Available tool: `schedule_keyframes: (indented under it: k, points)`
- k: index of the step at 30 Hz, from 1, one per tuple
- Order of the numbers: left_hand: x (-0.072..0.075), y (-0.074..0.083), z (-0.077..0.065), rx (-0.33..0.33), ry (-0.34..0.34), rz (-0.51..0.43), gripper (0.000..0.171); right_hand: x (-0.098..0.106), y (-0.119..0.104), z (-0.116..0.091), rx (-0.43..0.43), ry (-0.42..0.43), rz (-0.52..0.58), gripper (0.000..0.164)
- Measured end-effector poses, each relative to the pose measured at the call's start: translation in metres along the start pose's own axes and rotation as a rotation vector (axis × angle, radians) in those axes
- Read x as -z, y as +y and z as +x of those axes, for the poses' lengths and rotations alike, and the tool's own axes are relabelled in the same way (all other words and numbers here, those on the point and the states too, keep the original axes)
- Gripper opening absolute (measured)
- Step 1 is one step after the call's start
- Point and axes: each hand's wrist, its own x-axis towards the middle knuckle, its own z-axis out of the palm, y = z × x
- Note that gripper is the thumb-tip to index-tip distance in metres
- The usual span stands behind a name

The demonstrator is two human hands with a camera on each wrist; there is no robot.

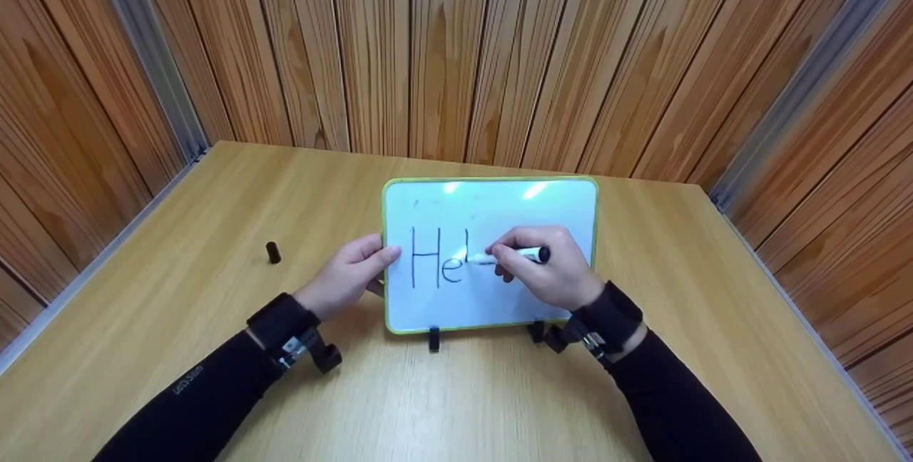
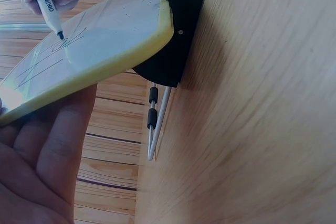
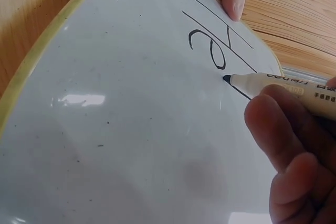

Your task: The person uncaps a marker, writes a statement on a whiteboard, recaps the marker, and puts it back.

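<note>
A small whiteboard (image 1: 492, 305) with a yellow-green rim leans on a stand on the table. Black letters "He" (image 1: 426, 257) and an upright stroke (image 3: 240, 92) after them are drawn on it. My right hand (image 1: 546, 262) pinches a white marker (image 1: 531, 254), its black tip (image 3: 227, 78) on the board at the stroke's lower end. With the thumb on the front and the fingers behind, my left hand (image 1: 349, 273) grips the board's left edge. In the left wrist view, the left fingers (image 2: 63, 145) lie behind the board.
A black marker cap (image 1: 273, 252) lies on the table (image 1: 214, 248) left of the board. Black stand clips (image 1: 434, 339) hold the board's lower edge, and a thin white wire leg (image 2: 164, 124) is behind it. Wood-patterned walls (image 1: 442, 55) enclose the table.
</note>
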Motion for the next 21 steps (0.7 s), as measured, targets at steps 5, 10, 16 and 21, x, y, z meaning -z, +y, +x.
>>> schedule_keyframes:
  k: [5,10,16,21]
  points:
    - [-0.0002,-0.0002,-0.0006,-0.006,-0.006,-0.002,0.046,-0.0008,0.0007,-0.0002,-0.009,-0.027,0.006,0.018]
    - [0.0003,-0.0004,-0.0005,-0.008,-0.011,0.006,0.046,-0.0009,0.0006,-0.0007,-0.018,-0.046,0.0,0.019]
    - [0.0005,-0.0006,-0.0005,-0.002,-0.006,0.011,0.046,-0.0013,0.0007,-0.0008,-0.033,-0.078,-0.004,0.02]
    - [0.0003,-0.0006,-0.0001,-0.002,-0.012,0.009,0.046,-0.0015,0.0007,-0.0008,-0.04,-0.096,-0.015,0.021]
